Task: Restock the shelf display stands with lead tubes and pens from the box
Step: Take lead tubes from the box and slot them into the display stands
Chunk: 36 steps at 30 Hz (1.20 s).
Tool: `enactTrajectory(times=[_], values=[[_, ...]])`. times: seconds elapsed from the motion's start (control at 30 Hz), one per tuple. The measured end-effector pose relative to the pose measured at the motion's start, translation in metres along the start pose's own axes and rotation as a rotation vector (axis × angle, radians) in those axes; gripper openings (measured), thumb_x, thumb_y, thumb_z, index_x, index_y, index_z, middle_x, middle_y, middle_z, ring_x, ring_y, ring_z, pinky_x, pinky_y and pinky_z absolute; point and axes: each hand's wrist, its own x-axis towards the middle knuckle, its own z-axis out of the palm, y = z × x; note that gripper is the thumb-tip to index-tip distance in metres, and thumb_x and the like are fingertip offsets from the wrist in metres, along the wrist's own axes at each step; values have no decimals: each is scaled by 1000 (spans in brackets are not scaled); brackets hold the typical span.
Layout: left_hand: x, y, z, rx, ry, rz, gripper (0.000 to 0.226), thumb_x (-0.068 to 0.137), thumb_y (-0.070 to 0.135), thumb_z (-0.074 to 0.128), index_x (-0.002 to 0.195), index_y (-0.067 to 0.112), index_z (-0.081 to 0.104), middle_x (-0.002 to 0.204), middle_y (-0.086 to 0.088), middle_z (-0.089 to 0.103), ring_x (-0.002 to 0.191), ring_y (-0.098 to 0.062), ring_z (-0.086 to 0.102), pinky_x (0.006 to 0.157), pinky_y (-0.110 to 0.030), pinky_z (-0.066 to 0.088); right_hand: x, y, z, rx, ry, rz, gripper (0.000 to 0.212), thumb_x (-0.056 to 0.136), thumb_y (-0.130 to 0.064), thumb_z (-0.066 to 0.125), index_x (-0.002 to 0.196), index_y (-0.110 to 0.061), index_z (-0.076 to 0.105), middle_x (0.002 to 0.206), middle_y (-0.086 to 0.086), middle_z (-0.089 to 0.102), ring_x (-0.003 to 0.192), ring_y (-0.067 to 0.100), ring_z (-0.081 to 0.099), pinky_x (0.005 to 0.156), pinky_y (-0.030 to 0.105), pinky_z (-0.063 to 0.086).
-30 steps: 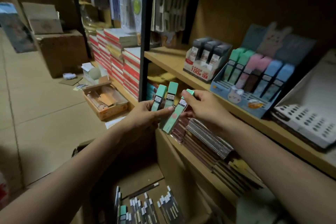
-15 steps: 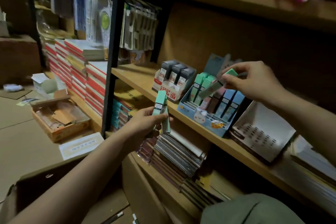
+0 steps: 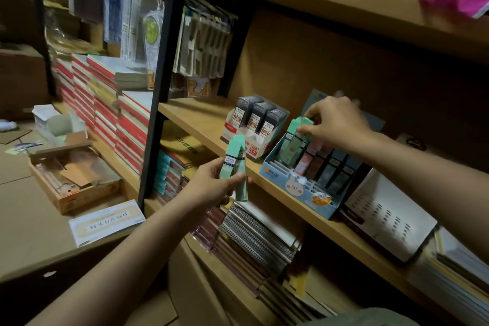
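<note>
Right hand (image 3: pixel 336 120) pinches a mint lead tube (image 3: pixel 301 124) at the blue display stand (image 3: pixel 296 188), leftmost slot; left hand (image 3: pixel 211 185) grips two spares (image 3: pixel 236 167); a skewed entry may jam or topple neighbouring tubes.

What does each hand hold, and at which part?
The left hand grips green lead tubes around their lower half. The right hand pinches the top cap of one green tube at the blue display stand.

I face wooden shelves (image 3: pixel 201 124) on a black metal upright (image 3: pixel 161 82), with a brown backboard (image 3: pixel 330 66) behind. Dim light falls on the cardboard-covered floor (image 3: pixel 23 225) to my left, beside stacked red notebooks (image 3: pixel 105 103).
</note>
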Motion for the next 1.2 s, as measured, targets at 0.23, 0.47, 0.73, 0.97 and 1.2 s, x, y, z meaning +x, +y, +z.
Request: enactTrajectory(times=[0.23, 0.47, 0.73, 0.97, 1.2], values=[[5, -7, 0, -59, 37, -60, 27, 93, 22, 62, 119, 19, 56, 92, 4, 76, 61, -4, 62, 58, -24, 43, 6, 2, 6, 35, 12, -17, 39, 79, -42, 78, 102, -12, 74, 94, 4, 73, 80, 16, 63, 71, 40, 59], [6, -10, 4, -51, 40, -47, 28, 92, 24, 63, 119, 18, 60, 89, 7, 74, 66, 0, 66, 52, -17, 47, 7, -1, 20, 29, 37, 0, 41, 77, -43, 80, 105, -13, 75, 94, 6, 75, 85, 20, 67, 75, 43, 59], [4, -12, 3, -38, 20, -37, 31, 90, 25, 65, 121, 19, 59, 94, -1, 65, 70, -9, 59, 54, -19, 45, 2, -9, 29, -73, 149, -27, 41, 77, -48, 78, 106, -19, 75, 95, 4, 73, 92, 25, 66, 70, 34, 48], [0, -8, 6, -32, -71, 21, 21, 91, 23, 64, 113, 23, 61, 93, 1, 68, 63, 0, 64, 55, -16, 48, -10, -16, 17, 135, 131, -188, 17, 92, -27, 65, 106, -19, 69, 93, -2, 63, 84, 14, 61, 71, 28, 51], [-3, -2, 10, -44, -142, 75, 18, 92, 22, 63, 110, 22, 62, 83, 5, 67, 61, -1, 58, 55, -18, 45, -27, -49, 19, 342, -226, -161, 37, 86, -39, 72, 121, -34, 61, 89, -16, 66, 76, -5, 60, 52, 7, 38]])
